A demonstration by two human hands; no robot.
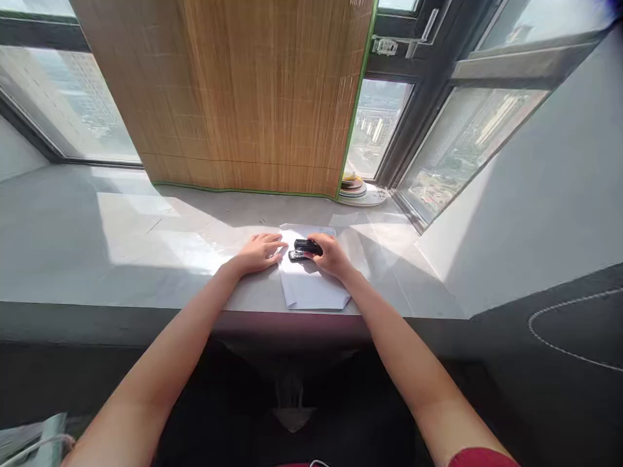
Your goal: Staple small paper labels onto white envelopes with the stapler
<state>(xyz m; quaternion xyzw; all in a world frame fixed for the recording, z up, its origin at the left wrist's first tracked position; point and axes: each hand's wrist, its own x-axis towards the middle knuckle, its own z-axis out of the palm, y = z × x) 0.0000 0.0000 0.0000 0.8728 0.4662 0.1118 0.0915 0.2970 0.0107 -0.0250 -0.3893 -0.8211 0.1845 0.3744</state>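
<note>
A black stapler (pixel 300 245) lies over a white stack of paper (pixel 314 285) on the sill, its jaws pointing left. My right hand (pixel 331 255) is wrapped round the stapler's rear end. At the paper's left edge, my left hand (pixel 263 252) lies flat with its fingers stretched toward the stapler, apart from it. Whether its fingertips touch the paper is hard to make out.
The paper rests on a pale tiled windowsill (pixel 141 279). Behind it hangs a bamboo blind (pixel 263 97) with green edging. Stacked plates (pixel 357 191) stand in the back right corner by the windows. A white cord (pixel 545 311) loops at the right.
</note>
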